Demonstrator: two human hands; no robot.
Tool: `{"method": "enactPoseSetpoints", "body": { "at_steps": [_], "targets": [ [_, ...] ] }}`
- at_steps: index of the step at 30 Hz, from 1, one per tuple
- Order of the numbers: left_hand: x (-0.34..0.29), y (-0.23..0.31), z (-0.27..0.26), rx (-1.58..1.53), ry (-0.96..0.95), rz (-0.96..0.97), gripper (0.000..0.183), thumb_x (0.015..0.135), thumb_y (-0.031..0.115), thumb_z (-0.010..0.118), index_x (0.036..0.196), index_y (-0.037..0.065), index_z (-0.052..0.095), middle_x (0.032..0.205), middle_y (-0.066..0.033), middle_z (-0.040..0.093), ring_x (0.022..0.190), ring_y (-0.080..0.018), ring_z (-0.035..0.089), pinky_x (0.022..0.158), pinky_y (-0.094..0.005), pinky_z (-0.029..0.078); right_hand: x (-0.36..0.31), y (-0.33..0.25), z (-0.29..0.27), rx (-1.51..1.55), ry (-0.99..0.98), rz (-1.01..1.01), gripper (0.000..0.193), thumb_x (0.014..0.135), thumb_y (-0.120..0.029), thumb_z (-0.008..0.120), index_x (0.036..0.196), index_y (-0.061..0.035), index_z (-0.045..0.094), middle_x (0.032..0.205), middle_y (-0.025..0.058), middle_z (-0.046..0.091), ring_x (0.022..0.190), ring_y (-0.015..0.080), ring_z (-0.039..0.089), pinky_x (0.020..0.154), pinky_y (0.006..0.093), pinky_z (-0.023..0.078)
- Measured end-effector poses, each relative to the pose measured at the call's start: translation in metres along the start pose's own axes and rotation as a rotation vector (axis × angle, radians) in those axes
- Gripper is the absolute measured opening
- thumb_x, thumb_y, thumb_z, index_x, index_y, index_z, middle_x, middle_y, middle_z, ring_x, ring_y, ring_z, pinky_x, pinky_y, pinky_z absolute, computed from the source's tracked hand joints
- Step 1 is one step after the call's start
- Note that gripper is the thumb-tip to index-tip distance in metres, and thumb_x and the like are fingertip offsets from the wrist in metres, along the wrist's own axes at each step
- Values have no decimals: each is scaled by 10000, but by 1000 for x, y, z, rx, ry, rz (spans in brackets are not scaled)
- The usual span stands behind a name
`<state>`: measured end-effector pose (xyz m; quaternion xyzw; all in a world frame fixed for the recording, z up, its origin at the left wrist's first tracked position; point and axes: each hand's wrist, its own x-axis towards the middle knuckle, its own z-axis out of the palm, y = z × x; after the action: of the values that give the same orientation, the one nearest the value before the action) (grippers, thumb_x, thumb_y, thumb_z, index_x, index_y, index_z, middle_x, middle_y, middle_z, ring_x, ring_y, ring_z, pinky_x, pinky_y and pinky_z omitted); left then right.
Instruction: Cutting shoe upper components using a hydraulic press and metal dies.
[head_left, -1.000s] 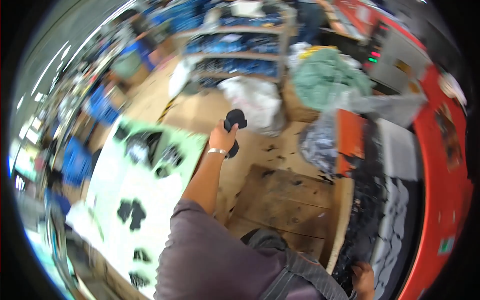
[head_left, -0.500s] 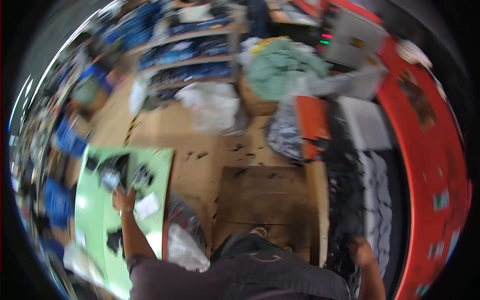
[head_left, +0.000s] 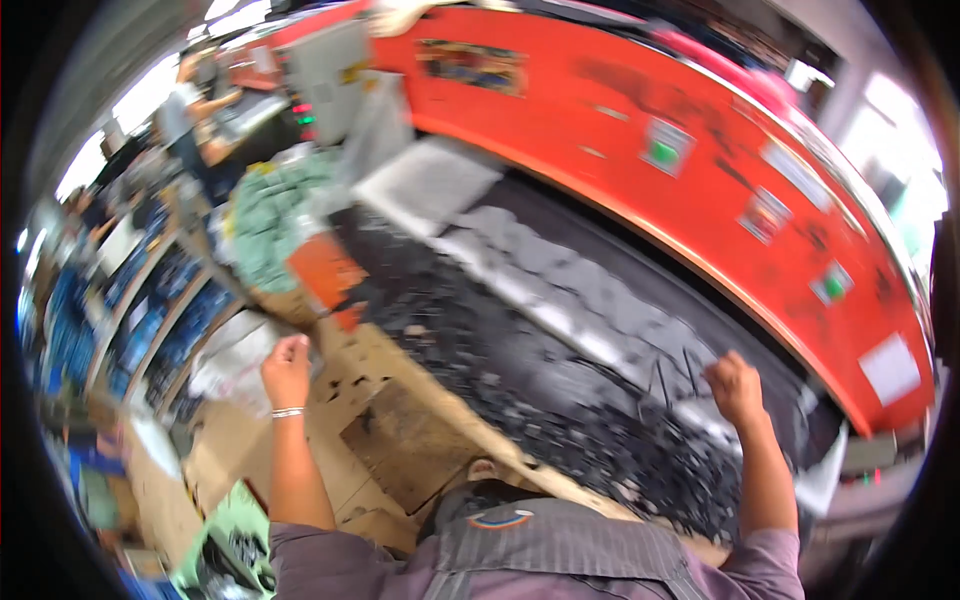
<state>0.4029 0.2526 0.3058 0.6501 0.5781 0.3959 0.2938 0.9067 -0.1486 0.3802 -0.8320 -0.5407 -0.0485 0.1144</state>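
Note:
My left hand, with a bracelet at the wrist, is raised over the floor near a white sack. Its fingers are curled together, and I see nothing in them. Over the long machine bed, my right hand is closed, its fingertips toward the left. Thin dark strips show beside those fingers; whether the hand grips one is too blurred to make out. Below it lies a grey sheet marked with curved cut lines. Many small black scraps cover the near side of the bed.
A red machine body runs along the far side. A pale wooden edge borders the bed. Farther left are a green cloth heap, an orange piece, the white sack and shelves of blue goods. A green table stands lower left.
The view has swung right, toward the red machine. My left hand has come away from the dark items on the green table. My right hand has moved from the scraps to over the grey sheet.

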Motion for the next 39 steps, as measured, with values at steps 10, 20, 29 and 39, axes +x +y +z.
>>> {"method": "enactPoseSetpoints", "body": {
  "at_steps": [10,20,29,39],
  "targets": [
    [-139,249,342,-245,-689,704,195,863,142,655,1016,22,669,930,-78,694,880,-153,643,799,-288,493,-70,198,35,207,388,660,272,807,-270,689,889,-11,685,864,174,649,860,351,616,756,414,478],
    [-312,275,445,-123,-963,876,595,767,191,723,1303,31,518,1183,-140,629,1087,-298,577,980,-389,400,-85,196,66,355,295,533,284,836,-294,656,916,-24,692,898,173,656,906,359,614,801,419,482],
    [-318,274,451,-105,-788,941,409,831,150,663,1216,32,590,1167,-144,637,1093,-292,590,1006,-409,407,-112,206,62,304,148,362,669,739,-354,753,1329,-131,527,1350,148,514,1220,341,452,1040,422,326],
    [-310,268,455,-146,-787,1019,372,818,94,662,1178,18,607,1154,-173,636,1107,-307,593,1006,-418,424,-107,203,68,202,172,288,635,759,-317,735,1327,-129,521,1333,110,542,1164,334,513,1026,401,360]
  ]
}}
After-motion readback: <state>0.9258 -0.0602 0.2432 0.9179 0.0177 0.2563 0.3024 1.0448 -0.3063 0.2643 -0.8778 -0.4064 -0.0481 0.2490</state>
